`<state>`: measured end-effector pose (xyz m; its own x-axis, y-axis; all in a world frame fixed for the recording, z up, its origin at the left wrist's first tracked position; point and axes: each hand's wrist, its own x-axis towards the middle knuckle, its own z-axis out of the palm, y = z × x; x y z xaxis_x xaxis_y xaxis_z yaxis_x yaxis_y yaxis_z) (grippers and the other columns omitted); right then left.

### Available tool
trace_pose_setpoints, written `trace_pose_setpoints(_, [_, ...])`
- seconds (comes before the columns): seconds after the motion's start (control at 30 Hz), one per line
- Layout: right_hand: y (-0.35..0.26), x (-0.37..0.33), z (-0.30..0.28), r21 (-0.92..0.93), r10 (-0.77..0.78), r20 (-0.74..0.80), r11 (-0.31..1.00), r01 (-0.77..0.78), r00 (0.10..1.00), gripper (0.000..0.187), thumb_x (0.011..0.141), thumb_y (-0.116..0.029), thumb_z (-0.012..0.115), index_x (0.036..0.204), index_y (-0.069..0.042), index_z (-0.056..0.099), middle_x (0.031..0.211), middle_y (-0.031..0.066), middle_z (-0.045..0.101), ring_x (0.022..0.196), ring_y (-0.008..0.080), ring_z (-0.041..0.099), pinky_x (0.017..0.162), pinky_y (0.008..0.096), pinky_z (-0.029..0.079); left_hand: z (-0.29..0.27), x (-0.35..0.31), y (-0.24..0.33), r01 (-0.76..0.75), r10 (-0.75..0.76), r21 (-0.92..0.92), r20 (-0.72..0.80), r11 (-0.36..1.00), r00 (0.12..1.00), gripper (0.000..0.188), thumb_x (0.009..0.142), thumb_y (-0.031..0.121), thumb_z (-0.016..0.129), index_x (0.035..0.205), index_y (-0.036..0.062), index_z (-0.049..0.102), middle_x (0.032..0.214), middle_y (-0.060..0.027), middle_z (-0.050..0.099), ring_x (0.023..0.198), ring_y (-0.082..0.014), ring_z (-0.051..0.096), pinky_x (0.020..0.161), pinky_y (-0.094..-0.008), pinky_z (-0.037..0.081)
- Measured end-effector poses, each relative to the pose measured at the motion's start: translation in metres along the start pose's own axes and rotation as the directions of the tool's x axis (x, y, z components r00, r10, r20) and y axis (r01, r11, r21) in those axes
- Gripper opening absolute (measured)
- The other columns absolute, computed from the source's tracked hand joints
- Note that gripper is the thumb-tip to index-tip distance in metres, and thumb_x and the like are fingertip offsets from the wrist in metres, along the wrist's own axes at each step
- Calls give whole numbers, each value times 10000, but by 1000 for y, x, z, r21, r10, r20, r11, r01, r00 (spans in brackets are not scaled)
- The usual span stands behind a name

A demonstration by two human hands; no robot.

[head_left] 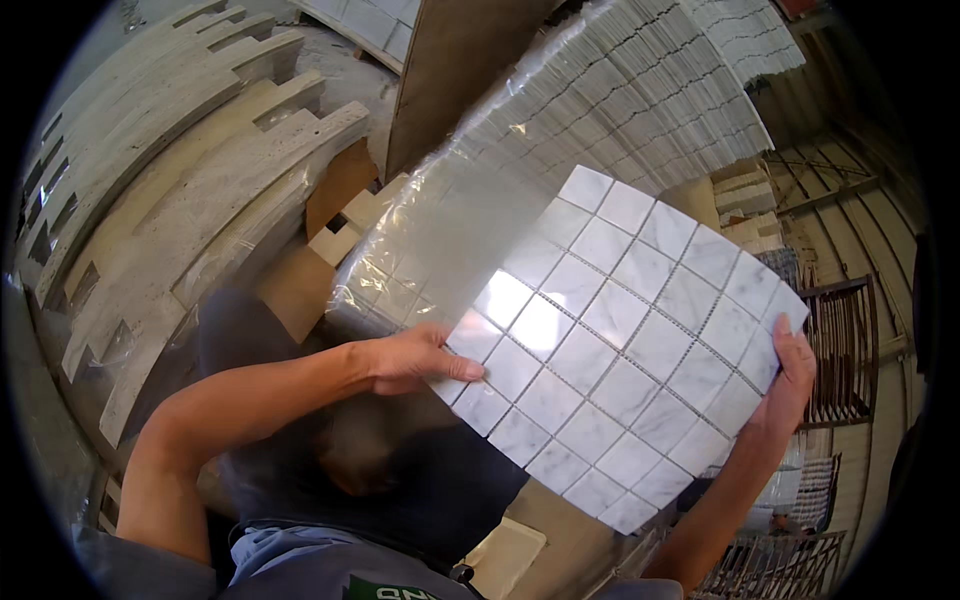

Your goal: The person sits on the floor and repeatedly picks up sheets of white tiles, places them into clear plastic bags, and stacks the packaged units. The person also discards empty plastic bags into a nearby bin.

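Observation:
A sheet of white marble mosaic tile (625, 345), made of square pieces with grey veins, is held up in front of me at a tilt. My left hand (420, 360) grips its left edge, with the thumb on the face and the other fingers mostly hidden behind. On the right edge my right hand (787, 375) is closed round the sheet, its thumb near the corner. Light glares off a few tiles by the left side. Behind the sheet stands a stack of similar tile sheets (640, 90), partly covered by clear plastic wrap (440, 220).
Long beige stone pieces with stepped ends (220, 200) are stacked at the left. An upright brown board (440, 80) stands behind the wrap. Metal racks (840, 350) are at the right, near more stacked stone blocks (745, 195). A pale slab (507, 555) lies low by my body.

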<state>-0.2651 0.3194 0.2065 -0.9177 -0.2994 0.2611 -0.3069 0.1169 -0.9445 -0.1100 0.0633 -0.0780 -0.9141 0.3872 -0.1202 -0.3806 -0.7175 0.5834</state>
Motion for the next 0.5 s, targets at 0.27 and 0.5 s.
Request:
trace_pose_setpoints(0.27, [154, 79, 63, 14, 168, 101, 985, -171, 981, 252, 873, -34, 638, 1057, 137, 632, 999, 150, 683, 849, 194, 664, 770, 286, 518, -31, -27, 21, -96, 272, 326, -554, 940, 787, 397, 868, 144, 681, 1181, -79, 583, 1101, -124, 647, 1009, -181, 592, 913, -311, 461])
trace_pose_setpoints(0.5, [237, 121, 117, -7, 283, 7, 959, -283, 959, 159, 813, 68, 655, 955, 139, 654, 939, 152, 674, 788, 211, 634, 740, 332, 509, -58, -16, 44, -105, 224, 211, -687, 972, 691, 278, 885, 115, 662, 1056, -98, 615, 928, -170, 666, 755, -247, 666, 616, -377, 559])
